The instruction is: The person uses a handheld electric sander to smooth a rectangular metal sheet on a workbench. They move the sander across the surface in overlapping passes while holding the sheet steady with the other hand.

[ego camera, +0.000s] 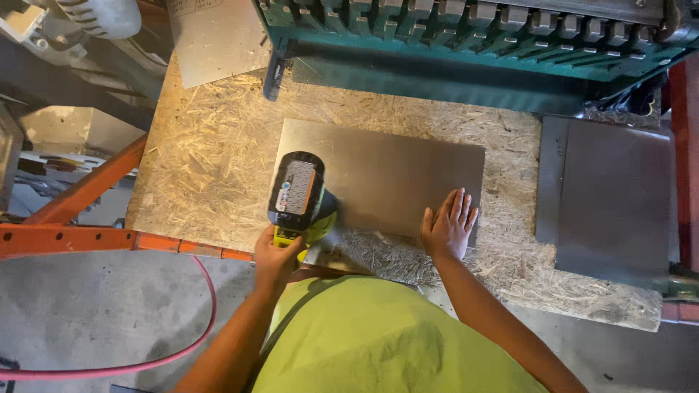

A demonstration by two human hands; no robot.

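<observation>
A flat grey metal sheet lies on a chipboard tabletop. My left hand grips the handle of a yellow-green and black cordless power tool, whose head rests at the sheet's near left corner. My right hand lies flat, fingers spread, on the sheet's near right corner, pressing it down. My yellow-green shirt fills the bottom of the view.
A green toothed metalworking machine runs along the far edge. A dark folded metal sheet lies at the right. Another light sheet sits at the back left. An orange steel frame and a red hose are at the left.
</observation>
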